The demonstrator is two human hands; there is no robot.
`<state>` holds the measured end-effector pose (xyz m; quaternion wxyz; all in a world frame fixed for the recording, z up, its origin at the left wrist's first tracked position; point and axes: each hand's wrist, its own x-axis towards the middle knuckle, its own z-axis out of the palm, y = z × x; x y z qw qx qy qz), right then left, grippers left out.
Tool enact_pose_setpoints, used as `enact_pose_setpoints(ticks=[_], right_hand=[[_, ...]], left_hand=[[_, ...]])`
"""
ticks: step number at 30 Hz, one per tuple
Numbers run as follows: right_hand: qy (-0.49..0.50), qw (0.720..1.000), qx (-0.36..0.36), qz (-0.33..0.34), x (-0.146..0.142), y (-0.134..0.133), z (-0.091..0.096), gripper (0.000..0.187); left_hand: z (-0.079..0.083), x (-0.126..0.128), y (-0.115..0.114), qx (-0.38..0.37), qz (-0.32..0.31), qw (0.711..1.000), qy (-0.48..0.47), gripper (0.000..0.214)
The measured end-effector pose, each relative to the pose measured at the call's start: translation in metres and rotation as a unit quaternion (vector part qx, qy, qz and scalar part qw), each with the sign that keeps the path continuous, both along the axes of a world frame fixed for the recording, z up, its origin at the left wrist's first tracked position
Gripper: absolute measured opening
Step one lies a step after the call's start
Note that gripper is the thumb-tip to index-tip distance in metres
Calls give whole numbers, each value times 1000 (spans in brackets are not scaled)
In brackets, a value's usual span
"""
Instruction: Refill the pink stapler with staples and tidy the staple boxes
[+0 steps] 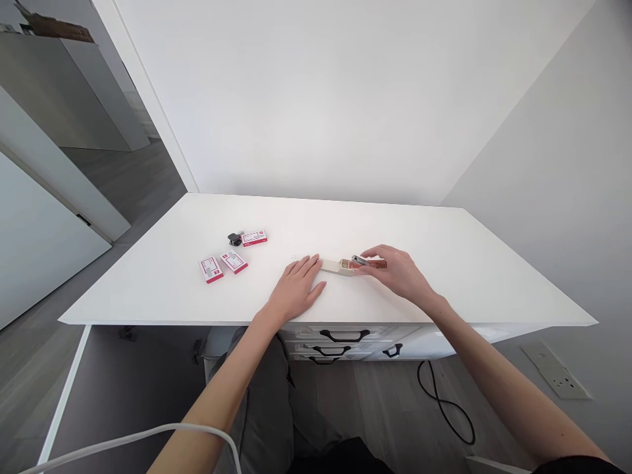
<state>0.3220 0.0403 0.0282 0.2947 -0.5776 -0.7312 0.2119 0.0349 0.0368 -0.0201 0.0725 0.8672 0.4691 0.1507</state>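
An opened-out stapler [330, 266] lies lengthwise on the white tabletop, its cream part to the left and a reddish-brown part to the right. My left hand [295, 289] rests flat on the table with fingers stretched, its fingertips at the stapler's left end. Over the right part, my right hand [401, 271] pinches a small silvery piece, seemingly a strip of staples [359, 260], between thumb and fingers. The hand partly covers the stapler's right end.
Three small red-and-white boxes [234, 261] lie on the tabletop [444, 263] to the left, beside a small black object [235, 239], perhaps a staple remover. A white wall stands behind. Drawers with black handles [344, 336] are below the front edge. A white cable [148, 431] crosses at lower left.
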Motion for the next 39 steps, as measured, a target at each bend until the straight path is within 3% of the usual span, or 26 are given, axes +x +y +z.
enact_pose_setpoints(ticks=[7,19,24,27,31,34,39], right_hand=[[33,998,44,27,22,-14,-9,36],[-24,996,75,46,5,-17,-5,29],[-13,998,64,6,26,-16,-11,39],[26,999,7,-33,41,-16,-20,49],[163,984,-68,-32,47,-16,-27,54],[240,969,-60,-25,38,-18,-21,56],[275,961,-25,-5,14,-18,-2,49]], left_hand=[[-3,-1,1,9,-6,1000,-10,59],[-3,-1,0,10,-4,1000,-9,59],[-3,-1,0,6,-2,1000,-9,59],[-1,0,-1,4,-1,1000,-5,60],[0,0,-2,0,2,1000,-1,59],[1,-1,-3,0,-2,1000,1,59],[1,-2,-4,1,-4,1000,0,59]])
